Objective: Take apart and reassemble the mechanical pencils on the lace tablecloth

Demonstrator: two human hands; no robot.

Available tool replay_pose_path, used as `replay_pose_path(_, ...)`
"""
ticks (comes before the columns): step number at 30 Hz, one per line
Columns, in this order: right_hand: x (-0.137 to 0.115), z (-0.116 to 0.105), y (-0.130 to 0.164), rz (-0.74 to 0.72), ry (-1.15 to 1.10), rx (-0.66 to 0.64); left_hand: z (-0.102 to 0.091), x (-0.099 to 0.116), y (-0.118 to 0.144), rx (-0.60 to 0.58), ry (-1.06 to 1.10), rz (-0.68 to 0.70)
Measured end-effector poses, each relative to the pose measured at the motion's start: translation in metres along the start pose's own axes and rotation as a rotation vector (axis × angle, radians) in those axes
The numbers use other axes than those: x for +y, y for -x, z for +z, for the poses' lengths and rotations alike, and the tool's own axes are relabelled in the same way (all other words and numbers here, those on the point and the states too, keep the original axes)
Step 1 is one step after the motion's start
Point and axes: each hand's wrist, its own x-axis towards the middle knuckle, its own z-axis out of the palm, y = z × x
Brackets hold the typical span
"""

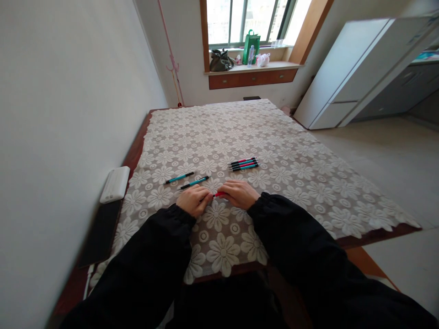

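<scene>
Between my two hands, low over the lace-covered table, is a red pen [218,194] with a black part toward the left. My left hand [196,200] is closed on its left end, and my right hand [239,193] is wrapped round the red barrel. Much of the pen is hidden by fingers. Just beyond my left hand lie two teal-and-black pens, one nearer [194,183] and one farther [179,177]. Past my right hand, several red and teal pens [244,164] lie side by side in a row.
A flower-patterned lace cloth [222,251] covers the table. Along the left wall lie a white power bank [115,184] and a dark flat device [101,233] beside a white cable [88,281]. A fridge [343,73] stands at the right; bags sit on the windowsill [236,69].
</scene>
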Motion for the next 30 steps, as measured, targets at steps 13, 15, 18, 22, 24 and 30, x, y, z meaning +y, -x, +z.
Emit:
replay_pose_path(13,0.009,-0.006,0.001,0.088,0.075,0.052,0.000,-0.001,0.001,0.064,-0.027,-0.070)
replay_pose_path(15,0.012,-0.007,0.002,0.107,0.082,0.045,-0.001,-0.001,0.001,0.084,-0.090,-0.123)
replay_pose_path(18,0.015,-0.009,0.003,0.166,0.104,0.032,-0.003,-0.002,0.002,0.096,-0.147,-0.185)
replay_pose_path(22,0.017,-0.010,0.004,0.198,0.123,-0.001,-0.002,-0.004,0.002,0.108,-0.160,-0.227)
replay_pose_path(24,0.018,-0.010,0.005,0.181,0.128,-0.019,-0.001,-0.006,0.003,0.128,-0.173,-0.240)
replay_pose_path(30,0.021,-0.013,0.007,0.095,0.184,-0.052,0.002,-0.009,0.003,0.137,-0.170,-0.232)
